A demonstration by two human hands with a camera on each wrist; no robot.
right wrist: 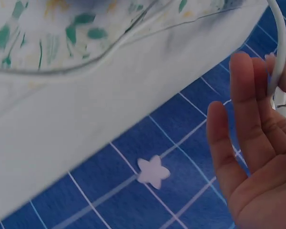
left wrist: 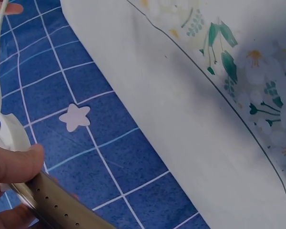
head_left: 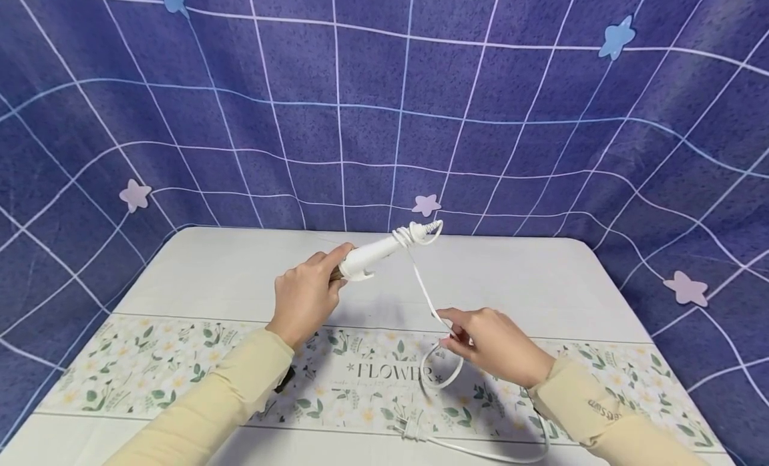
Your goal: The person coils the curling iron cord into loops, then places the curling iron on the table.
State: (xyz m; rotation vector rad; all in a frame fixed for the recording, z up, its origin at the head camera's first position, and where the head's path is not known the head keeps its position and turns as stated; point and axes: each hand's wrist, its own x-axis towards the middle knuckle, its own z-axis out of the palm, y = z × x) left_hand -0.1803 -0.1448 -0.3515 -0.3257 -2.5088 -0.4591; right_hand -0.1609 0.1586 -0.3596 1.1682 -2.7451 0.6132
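My left hand (head_left: 306, 294) grips a curling iron (head_left: 375, 252) by its bronze barrel (left wrist: 62, 205), holding it above the table with the white handle pointing up to the right. The left thumb lies across the barrel's base, beside a white lever (left wrist: 14, 131). Several turns of white cord (head_left: 425, 286) circle the handle's far end. Lower right, my right hand (head_left: 501, 342) pinches the cord between thumb and fingers, and a loop dangles below it. In the right wrist view, other fingers of the right hand (right wrist: 250, 124) are extended.
The cord's plug (head_left: 412, 430) lies near the table's front edge, its cord curving right. A white cloth with a floral band covers the table (head_left: 240, 259). Behind and at the sides hangs a blue gridded curtain (head_left: 372, 119) with star shapes.
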